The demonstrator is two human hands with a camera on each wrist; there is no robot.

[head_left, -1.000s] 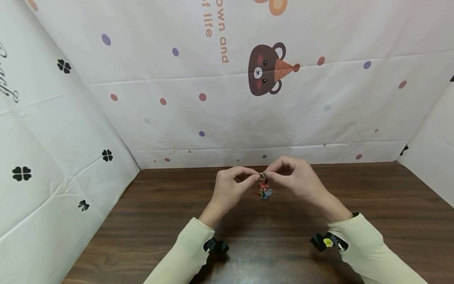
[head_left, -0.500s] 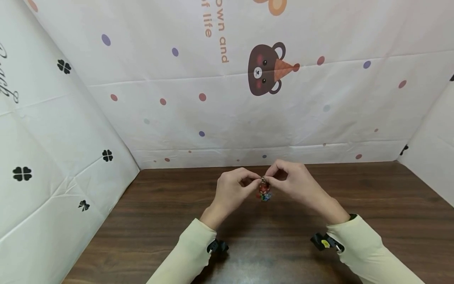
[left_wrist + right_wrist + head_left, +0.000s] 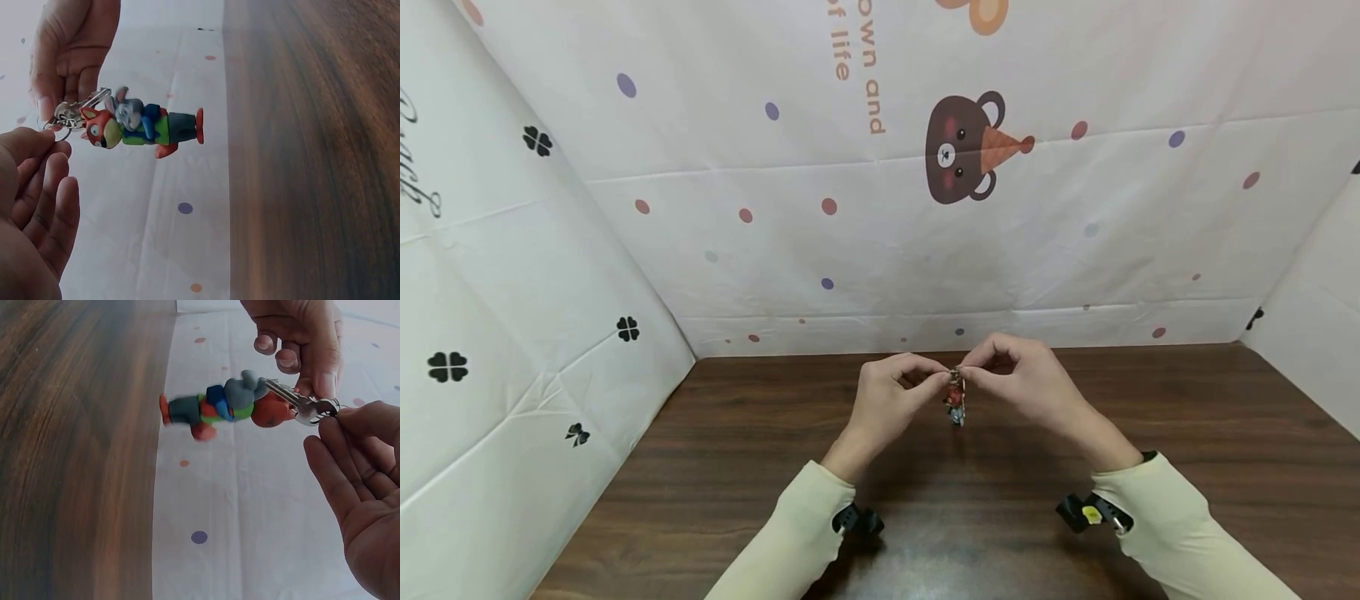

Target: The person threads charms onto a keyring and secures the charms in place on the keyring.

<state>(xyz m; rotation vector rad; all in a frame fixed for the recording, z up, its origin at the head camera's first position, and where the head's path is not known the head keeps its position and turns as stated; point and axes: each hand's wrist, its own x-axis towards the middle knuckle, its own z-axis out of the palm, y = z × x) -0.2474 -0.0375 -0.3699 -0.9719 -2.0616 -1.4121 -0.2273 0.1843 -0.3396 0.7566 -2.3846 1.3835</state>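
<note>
A keychain figurine (image 3: 164, 128) of an orange fox with a grey rabbit hangs above the table from a metal key ring (image 3: 65, 133). My left hand (image 3: 883, 404) pinches the ring from one side between thumb and index finger. From the other side, my right hand (image 3: 1033, 385) pinches at the same ring with thumb and index finger. A silver key (image 3: 287, 397) is on the ring beside the fox's head, best seen in the right wrist view. Fingertips partly cover the ring, so its exact grip points are hard to make out.
Beneath both hands lies a dark brown wooden table (image 3: 760, 475). A white cloth wall (image 3: 760, 258) with dots and a bear print rises behind its far edge. White cloth (image 3: 512, 275) with clover prints stands at the left, and more white cloth at the right.
The hands dipped slightly, then rose back, still pinching the ring. The hanging figurine has turned from a broad view to a narrower, side-on one.
</note>
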